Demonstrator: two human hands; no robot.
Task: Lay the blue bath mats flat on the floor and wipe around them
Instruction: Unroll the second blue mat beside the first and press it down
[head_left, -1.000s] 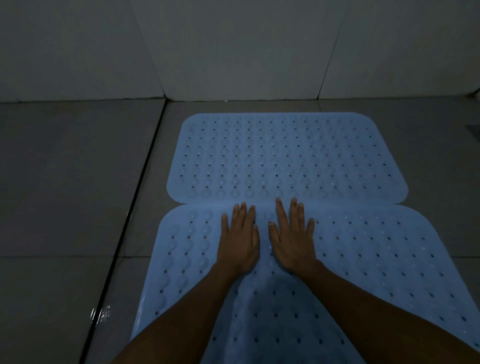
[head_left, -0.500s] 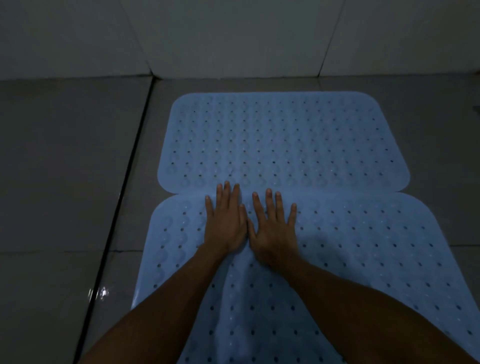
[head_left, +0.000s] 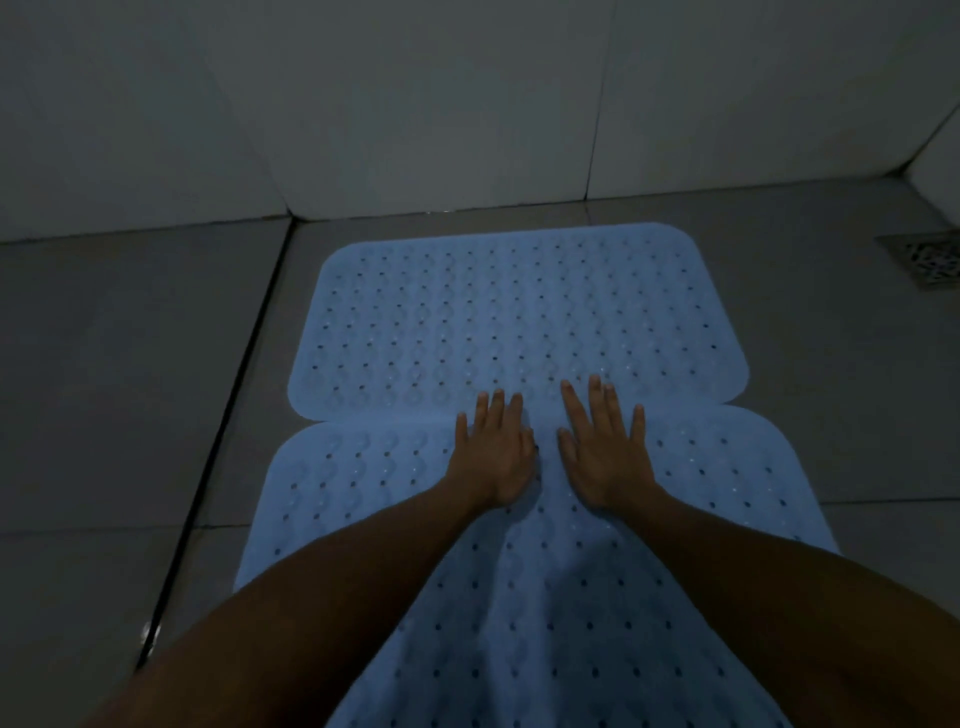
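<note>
Your fingers are lying straight and slightly fanned, flat against blue rubber. On your left hand the fingers are sitting close together with the thumb tucked along the inner side; on your right hand they are spreading a little wider, the little finger angling off on its own. Neither hand is pinching or curling round anything: both palms are pressing down, side by side, with a narrow strip of mat showing between them.

You are pressing on the far edge of the near mat, just where it is meeting the far mat. The fingertips of both hands are reaching onto the seam, and those of your right hand are lying over the far mat's near edge. Whether one mat is overlapping the other there, you cannot tell from this view.

Your bare forearms are running back from the hands across the near mat toward you. Both mats are lying flat on the grey tiled floor, the far one close to the foot of the pale tiled wall. A dark grout line is running along the floor just left of the mats. A metal floor drain is sitting at the right edge of the view, well apart from the mats.
</note>
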